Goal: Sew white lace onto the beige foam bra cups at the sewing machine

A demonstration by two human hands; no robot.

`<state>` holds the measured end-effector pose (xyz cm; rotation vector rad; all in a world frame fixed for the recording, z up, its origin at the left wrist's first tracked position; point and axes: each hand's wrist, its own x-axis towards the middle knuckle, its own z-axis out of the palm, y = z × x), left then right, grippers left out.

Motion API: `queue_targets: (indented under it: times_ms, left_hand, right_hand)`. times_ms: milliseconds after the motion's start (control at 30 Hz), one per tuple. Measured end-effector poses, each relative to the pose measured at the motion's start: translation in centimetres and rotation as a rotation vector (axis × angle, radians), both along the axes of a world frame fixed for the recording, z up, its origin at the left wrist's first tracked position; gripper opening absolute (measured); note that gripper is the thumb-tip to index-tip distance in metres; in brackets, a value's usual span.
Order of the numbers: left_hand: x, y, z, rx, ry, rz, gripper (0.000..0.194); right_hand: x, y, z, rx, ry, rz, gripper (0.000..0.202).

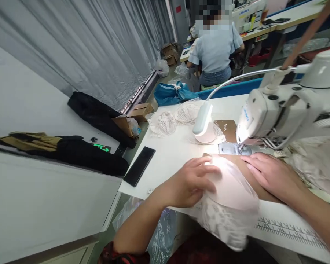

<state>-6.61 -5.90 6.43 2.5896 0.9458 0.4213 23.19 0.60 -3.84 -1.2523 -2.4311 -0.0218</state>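
My left hand (192, 181) is at the left edge of a white lace bra cup piece (228, 190), its fingers apart and bent over the fabric, slightly blurred. The lace end of the piece hangs over the table's front edge. My right hand (272, 172) lies with fingers stretched on a brown board (253, 179), just in front of the needle area of a white sewing machine (264, 113). The fabric lies partly on that board. A lit lamp (204, 123) on a bendy arm shines down on the work.
A black phone (139, 167) lies on the white table (165, 157) at the left. Lace cups (166, 123) lie farther back, and pale fabric (316, 165) is heaped at the right. A seated person (214, 47) works beyond a blue bag (174, 93).
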Motion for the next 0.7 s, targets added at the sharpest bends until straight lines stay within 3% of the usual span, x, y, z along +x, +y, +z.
queue_targets:
  times_ms: [100, 233, 333, 433, 500, 567, 700]
  left_hand:
    - [2.4, 2.0, -1.6, -0.114, 0.000, -0.043, 0.036]
    - [5.1, 4.2, -2.7, -0.242, -0.150, 0.140, 0.031]
    - [7.9, 5.0, -2.7, -0.318, 0.000, 0.118, 0.039]
    - [10.1, 5.4, -2.6, -0.392, 0.209, 0.109, 0.022]
    - [10.2, 5.6, -2.6, -0.493, 0.235, 0.087, 0.016]
    - [9.4, 5.8, -2.9, -0.609, 0.138, 0.091, 0.010]
    - [7.3, 6.2, -4.4, -0.766, -0.183, 0.297, 0.012]
  right_hand:
    - [0.0, -0.1, 0.7, -0.095, -0.007, -0.005, 0.035]
    - [-0.2, -0.2, 1.9, -0.150, -0.011, -0.064, 0.038]
    - [-0.4, -0.2, 2.6, -0.151, 0.004, -0.079, 0.037]
    - [-0.2, -0.2, 2.7, -0.148, 0.067, -0.065, 0.038]
    - [0.1, -0.2, 2.4, -0.140, 0.103, -0.064, 0.040]
    - [0.3, -0.3, 2.0, -0.112, 0.124, -0.060, 0.039]
    - [0.3, -0.8, 1.9, -0.022, 0.227, -0.071, 0.032]
